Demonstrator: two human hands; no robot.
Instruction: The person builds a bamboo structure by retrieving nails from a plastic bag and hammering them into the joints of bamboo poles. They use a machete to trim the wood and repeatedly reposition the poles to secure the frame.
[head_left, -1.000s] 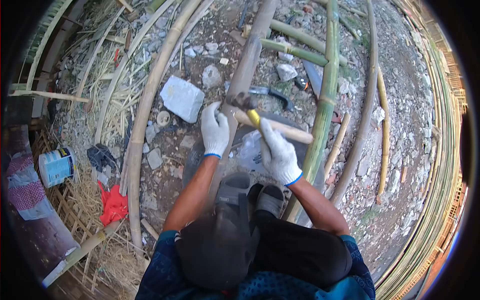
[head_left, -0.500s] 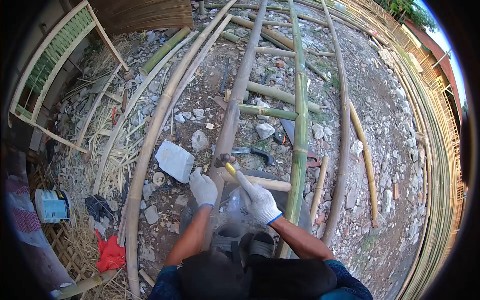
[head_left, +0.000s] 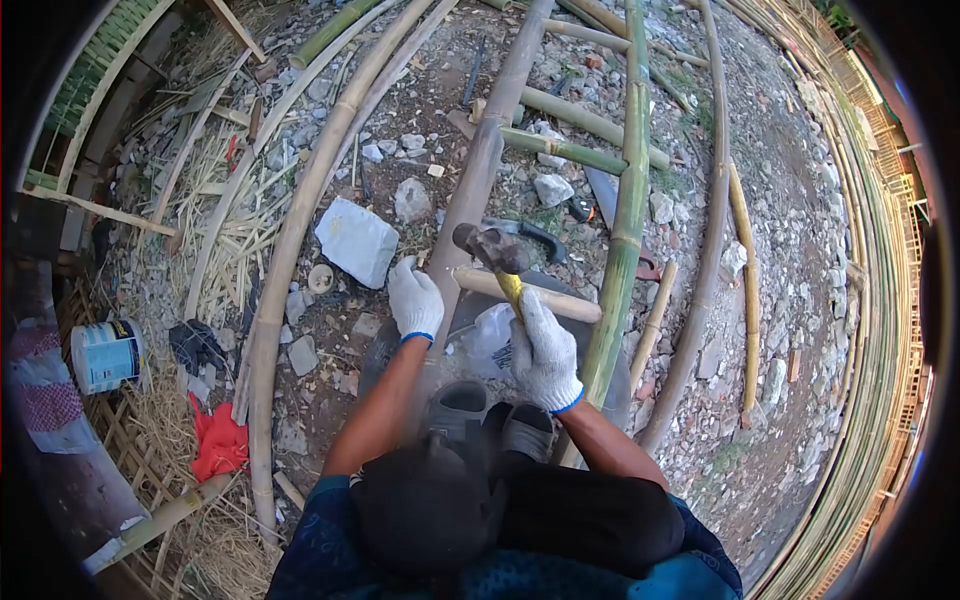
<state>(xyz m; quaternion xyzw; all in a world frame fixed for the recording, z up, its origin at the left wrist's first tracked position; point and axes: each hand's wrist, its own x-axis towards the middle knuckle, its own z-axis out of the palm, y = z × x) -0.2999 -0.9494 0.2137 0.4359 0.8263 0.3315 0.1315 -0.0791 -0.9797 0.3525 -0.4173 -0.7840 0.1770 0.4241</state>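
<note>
My right hand [head_left: 548,358], in a white knit glove with a blue cuff, is closed round the yellow handle of a hammer [head_left: 492,250]. The dark hammer head is raised and overlaps the grey-brown bamboo pole [head_left: 480,180] in this view. Beneath it, a short bamboo rung [head_left: 545,297] spans from that pole to the green bamboo pole [head_left: 628,225]. My left hand [head_left: 415,302], gloved alike, is right beside the grey-brown pole near the rung's end, fingers bent together; I cannot tell what is in them. Between the poles lies a clear plastic bag [head_left: 490,340].
A large pale stone block [head_left: 356,242] lies left of my left hand. Beyond the hammer are a black curved handle [head_left: 540,238] and a handsaw [head_left: 648,268]. Bamboo poles run along both sides; a paint bucket [head_left: 106,356] and red cloth [head_left: 218,440] lie at left.
The hammer has swung up from the pole towards me, its head now larger in view. My left hand stays beside the pole. The whole view has tilted downward.
</note>
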